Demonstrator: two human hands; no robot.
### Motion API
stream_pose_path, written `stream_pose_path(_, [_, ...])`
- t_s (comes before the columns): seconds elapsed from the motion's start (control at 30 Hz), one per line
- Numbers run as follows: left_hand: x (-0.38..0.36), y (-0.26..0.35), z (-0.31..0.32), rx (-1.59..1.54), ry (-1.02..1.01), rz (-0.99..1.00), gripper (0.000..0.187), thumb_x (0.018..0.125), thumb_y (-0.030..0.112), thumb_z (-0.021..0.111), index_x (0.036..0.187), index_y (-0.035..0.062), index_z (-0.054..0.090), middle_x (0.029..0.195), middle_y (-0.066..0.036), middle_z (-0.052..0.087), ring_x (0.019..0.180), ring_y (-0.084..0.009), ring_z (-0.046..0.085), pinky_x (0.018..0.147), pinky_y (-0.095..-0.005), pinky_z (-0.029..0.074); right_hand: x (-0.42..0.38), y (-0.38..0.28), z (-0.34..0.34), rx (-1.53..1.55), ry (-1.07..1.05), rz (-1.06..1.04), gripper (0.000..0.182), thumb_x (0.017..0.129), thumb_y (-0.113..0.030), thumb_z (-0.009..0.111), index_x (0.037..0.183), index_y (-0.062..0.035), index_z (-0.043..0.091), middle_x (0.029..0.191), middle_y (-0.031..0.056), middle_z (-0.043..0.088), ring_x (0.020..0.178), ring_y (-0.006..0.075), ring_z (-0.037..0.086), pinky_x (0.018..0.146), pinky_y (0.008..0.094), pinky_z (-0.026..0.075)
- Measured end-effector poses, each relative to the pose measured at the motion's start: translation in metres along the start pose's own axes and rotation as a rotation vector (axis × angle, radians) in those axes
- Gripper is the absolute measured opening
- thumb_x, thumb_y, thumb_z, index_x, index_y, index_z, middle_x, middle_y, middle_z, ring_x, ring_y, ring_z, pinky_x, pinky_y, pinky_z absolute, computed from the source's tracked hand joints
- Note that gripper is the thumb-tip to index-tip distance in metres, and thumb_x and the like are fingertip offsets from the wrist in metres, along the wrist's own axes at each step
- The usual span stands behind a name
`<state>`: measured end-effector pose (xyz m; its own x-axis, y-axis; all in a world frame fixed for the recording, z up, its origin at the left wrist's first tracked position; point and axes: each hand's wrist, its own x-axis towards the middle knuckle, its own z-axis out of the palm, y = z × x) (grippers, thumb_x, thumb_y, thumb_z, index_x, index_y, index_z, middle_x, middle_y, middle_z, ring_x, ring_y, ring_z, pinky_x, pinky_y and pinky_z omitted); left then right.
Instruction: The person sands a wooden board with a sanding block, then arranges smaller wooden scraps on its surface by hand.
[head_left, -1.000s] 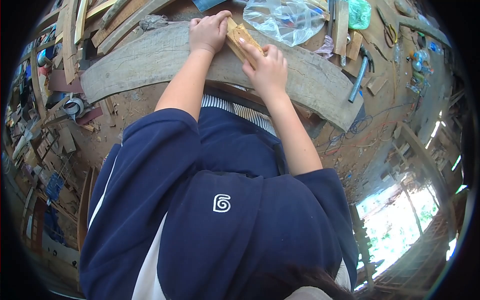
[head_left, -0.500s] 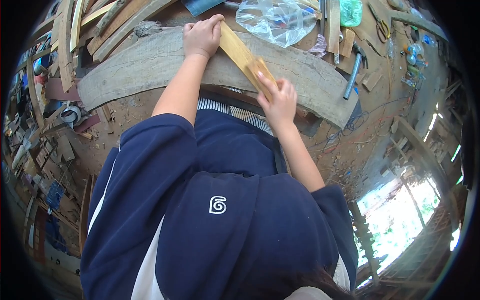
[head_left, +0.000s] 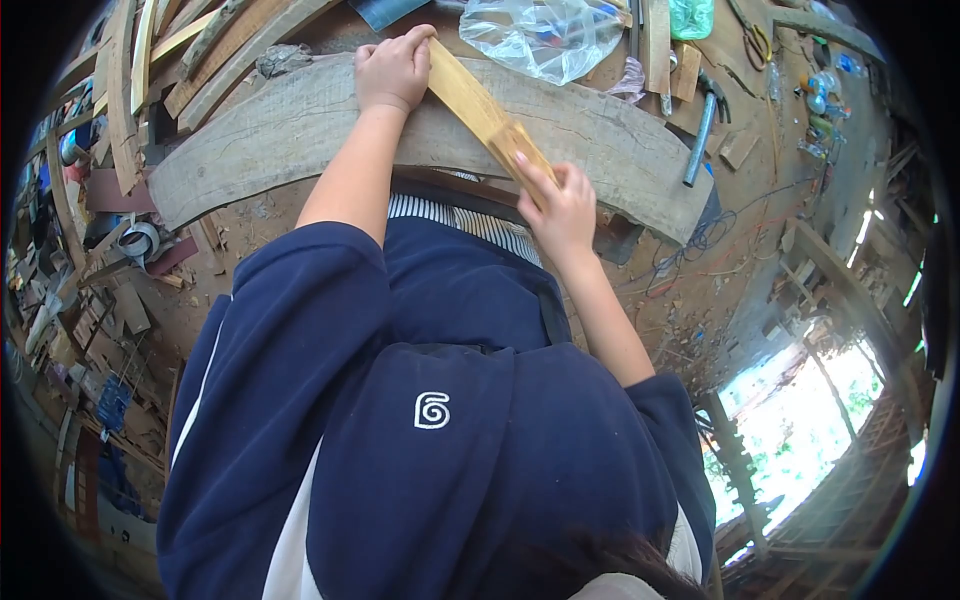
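A light yellow wooden strip lies at a slant across a wide grey plank. My left hand is closed round the strip's upper end, above the plank. At the lower end, my right hand grips a small brown block that rests on top of the strip, its fingers wrapped over the block and the strip's edge. The block's underside is hidden. Part of the strip's lower end lies under the right hand.
Beyond the plank are a clear plastic bag, a blue-handled hammer and pliers. Wooden boards are piled at the upper left. A tape roll lies on the left, and cables on the ground at right.
The view has shifted slightly. My right hand and the block look sharper and sit a little lower along the strip. My left hand keeps its hold on the upper end.
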<state>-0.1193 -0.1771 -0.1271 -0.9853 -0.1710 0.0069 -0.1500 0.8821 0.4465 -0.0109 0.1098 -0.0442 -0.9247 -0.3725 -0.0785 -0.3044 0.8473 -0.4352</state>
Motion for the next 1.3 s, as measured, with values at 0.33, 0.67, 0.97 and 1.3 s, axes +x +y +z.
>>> stream_pose_path(0.33, [0.001, 0.001, -0.001, 0.027, 0.011, -0.005, 0.026, 0.1, 0.032, 0.046, 0.116, 0.0306, 0.066, 0.097, 0.004, 0.074, 0.096, -0.014, 0.068, 0.093, -0.0364, 0.04, 0.057, -0.025, 0.017, -0.035, 0.019, -0.012, 0.06, 0.08, -0.027, 0.075, 0.135, -0.047, 0.061, 0.106, 0.0111, 0.057, 0.099, 0.0292, 0.058, 0.085, 0.0423, 0.047])
stream_pose_path(0.67, [0.002, -0.002, 0.001, 0.015, 0.019, -0.003, 0.025, 0.1, 0.033, 0.047, 0.117, 0.0314, 0.066, 0.093, 0.003, 0.073, 0.094, -0.0156, 0.068, 0.092, -0.0374, 0.041, 0.06, -0.026, 0.014, -0.004, 0.026, -0.056, 0.06, 0.082, -0.026, 0.075, 0.137, -0.045, 0.061, 0.105, 0.0088, 0.058, 0.097, 0.0291, 0.059, 0.086, 0.0427, 0.048])
stream_pose_path(0.97, [0.001, 0.0, -0.001, -0.008, 0.018, 0.017, 0.025, 0.1, 0.031, 0.047, 0.116, 0.03, 0.066, 0.093, 0.003, 0.074, 0.095, -0.0151, 0.069, 0.092, -0.0367, 0.041, -0.001, -0.007, 0.003, -0.018, -0.015, 0.062, 0.064, 0.077, -0.025, 0.078, 0.136, -0.0457, 0.061, 0.109, 0.0122, 0.057, 0.1, 0.0306, 0.057, 0.087, 0.0423, 0.046])
stream_pose_path(1.3, [0.001, 0.0, -0.001, 0.006, 0.016, 0.0, 0.025, 0.101, 0.033, 0.046, 0.116, 0.0302, 0.066, 0.092, 0.0, 0.074, 0.094, -0.0179, 0.069, 0.092, -0.0379, 0.04, 0.107, -0.048, 0.029, -0.012, 0.046, -0.008, 0.056, 0.08, -0.026, 0.075, 0.132, -0.0453, 0.063, 0.105, 0.0097, 0.058, 0.099, 0.0288, 0.057, 0.086, 0.0421, 0.047])
